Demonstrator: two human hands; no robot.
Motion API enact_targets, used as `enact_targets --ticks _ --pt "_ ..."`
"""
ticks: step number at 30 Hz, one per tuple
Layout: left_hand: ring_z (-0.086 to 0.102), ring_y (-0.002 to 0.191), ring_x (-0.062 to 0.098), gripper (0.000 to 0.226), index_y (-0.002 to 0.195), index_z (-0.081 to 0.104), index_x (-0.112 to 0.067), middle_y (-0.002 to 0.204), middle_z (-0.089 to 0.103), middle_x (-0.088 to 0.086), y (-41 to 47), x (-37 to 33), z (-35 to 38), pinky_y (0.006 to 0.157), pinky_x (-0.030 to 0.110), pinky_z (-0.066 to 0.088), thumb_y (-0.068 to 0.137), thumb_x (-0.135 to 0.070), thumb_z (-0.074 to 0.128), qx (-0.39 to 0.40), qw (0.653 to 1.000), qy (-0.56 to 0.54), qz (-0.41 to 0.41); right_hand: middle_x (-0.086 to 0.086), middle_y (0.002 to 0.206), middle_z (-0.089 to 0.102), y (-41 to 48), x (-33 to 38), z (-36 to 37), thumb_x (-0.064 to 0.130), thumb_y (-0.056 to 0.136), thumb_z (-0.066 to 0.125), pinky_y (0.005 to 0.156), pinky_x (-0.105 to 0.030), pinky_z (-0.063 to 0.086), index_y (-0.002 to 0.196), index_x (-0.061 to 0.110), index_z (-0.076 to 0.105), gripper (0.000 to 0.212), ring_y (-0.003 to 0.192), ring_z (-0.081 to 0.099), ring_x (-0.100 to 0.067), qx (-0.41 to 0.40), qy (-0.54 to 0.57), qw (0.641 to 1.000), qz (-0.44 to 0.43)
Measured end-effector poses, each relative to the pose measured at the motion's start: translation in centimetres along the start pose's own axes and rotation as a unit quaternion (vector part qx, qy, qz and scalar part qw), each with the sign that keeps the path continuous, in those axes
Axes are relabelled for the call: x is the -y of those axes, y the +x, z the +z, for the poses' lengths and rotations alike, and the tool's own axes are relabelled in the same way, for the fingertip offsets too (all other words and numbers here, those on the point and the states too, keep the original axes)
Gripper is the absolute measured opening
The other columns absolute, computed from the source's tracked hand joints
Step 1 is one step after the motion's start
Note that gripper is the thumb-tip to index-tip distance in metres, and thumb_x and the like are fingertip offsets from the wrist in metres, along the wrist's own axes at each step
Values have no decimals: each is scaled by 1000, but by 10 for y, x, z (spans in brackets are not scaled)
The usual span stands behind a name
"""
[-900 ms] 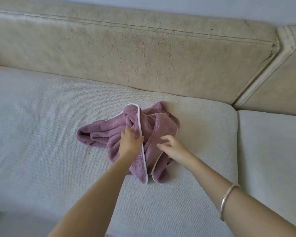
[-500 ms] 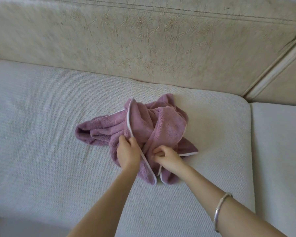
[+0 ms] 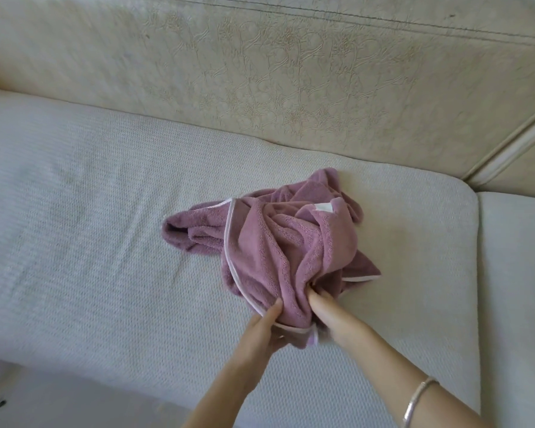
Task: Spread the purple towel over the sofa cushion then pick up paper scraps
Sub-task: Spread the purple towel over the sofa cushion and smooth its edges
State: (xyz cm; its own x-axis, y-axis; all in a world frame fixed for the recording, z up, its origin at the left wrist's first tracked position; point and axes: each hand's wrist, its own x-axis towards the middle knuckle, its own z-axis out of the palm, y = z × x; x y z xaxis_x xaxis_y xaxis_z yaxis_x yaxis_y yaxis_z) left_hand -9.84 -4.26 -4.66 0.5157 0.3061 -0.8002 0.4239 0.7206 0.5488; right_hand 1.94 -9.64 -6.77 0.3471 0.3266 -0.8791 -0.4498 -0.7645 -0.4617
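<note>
The purple towel (image 3: pixel 272 242), trimmed in white, lies bunched in a heap on the pale sofa cushion (image 3: pixel 90 242), right of its middle. A small white label shows near its top. My left hand (image 3: pixel 264 330) grips the towel's near edge from the left, fingers tucked under the fabric. My right hand (image 3: pixel 325 313) grips the same near edge from the right, its fingertips buried in the folds. Both hands sit close together at the heap's near end. No paper scraps are in view.
The cracked beige backrest (image 3: pixel 291 88) rises behind the cushion. A second seat cushion (image 3: pixel 516 288) adjoins on the right across a seam. The floor (image 3: pixel 44 403) shows at the lower left, below the cushion's front edge.
Both hands slid down toward me to the towel's near edge and closed on it. The heap shifted and unfolded a little, showing a white label.
</note>
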Motion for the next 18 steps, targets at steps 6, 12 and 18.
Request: enact_targets --ticks 6,12,18 --pt "70 93 12 60 131 45 5 126 57 24 -9 -16 29 83 23 55 81 -28 52 149 973 -174 -10 -14 97 73 -14 -26 -24 7 94 50 72 -25 55 117 20 49 27 77 70 -13 86 76 993 38" --pt "58 109 34 29 117 53 -5 118 62 20 5 -3 39 94 46 47 88 -10 57 -96 988 -90 84 -5 60 63 -15 -1 -44 -13 88 41 50 -23 48 85 9 57 28 55 61 -17 -89 209 972 -61" --pt "29 134 38 79 141 25 -4 145 27 25 8 3 49 110 45 28 74 5 66 -317 836 328 304 -5 49 46 -21 2 -66 -16 76 36 53 -24 29 57 11 49 35 56 39 -17 -158 163 968 -104"
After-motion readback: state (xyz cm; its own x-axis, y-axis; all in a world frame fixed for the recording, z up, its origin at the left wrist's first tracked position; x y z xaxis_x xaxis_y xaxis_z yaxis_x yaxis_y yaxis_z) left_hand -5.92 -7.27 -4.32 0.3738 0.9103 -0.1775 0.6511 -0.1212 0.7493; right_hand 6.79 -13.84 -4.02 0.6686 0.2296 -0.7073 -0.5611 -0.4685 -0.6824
